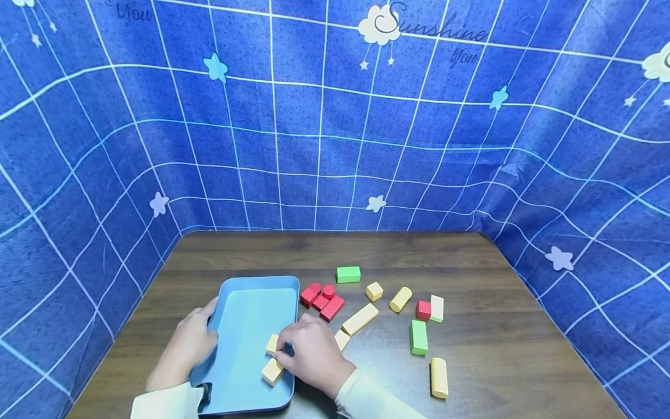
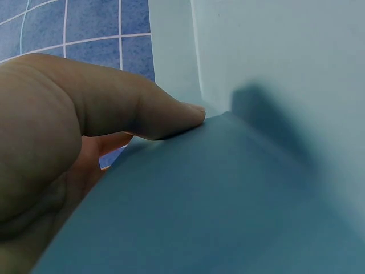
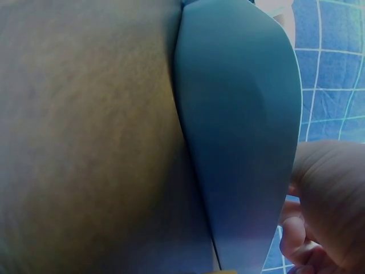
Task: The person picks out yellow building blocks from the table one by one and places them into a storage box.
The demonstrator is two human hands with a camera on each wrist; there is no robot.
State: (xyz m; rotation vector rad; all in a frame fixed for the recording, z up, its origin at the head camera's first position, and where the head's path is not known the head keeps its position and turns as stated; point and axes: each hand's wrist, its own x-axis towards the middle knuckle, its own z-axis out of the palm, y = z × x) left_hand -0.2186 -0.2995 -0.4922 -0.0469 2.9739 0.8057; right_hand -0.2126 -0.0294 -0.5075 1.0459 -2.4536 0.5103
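Observation:
A blue tray [image 1: 243, 326] lies at the left of the table in the head view. My left hand [image 1: 191, 343] grips its left rim, the thumb [image 2: 165, 114] over the inner wall and the other fingers outside. Over the tray's right side, my right hand [image 1: 311, 352] pinches a small pale yellow block [image 1: 272, 344] at its fingertips. Another yellow block [image 1: 273, 372] rests in the tray just nearer to me. The right wrist view is mostly filled by my hand and the tray, so the pinch is hidden there.
Right of the tray lie several red blocks [image 1: 332, 307], a green block [image 1: 348, 274], a yellow cube [image 1: 374, 291] and a long yellow block [image 1: 360, 319]. Farther right are yellow half-round blocks [image 1: 439, 378], a red cube [image 1: 423, 310] and another green block [image 1: 418, 337]. A blue curtain [image 1: 335, 145] surrounds the table.

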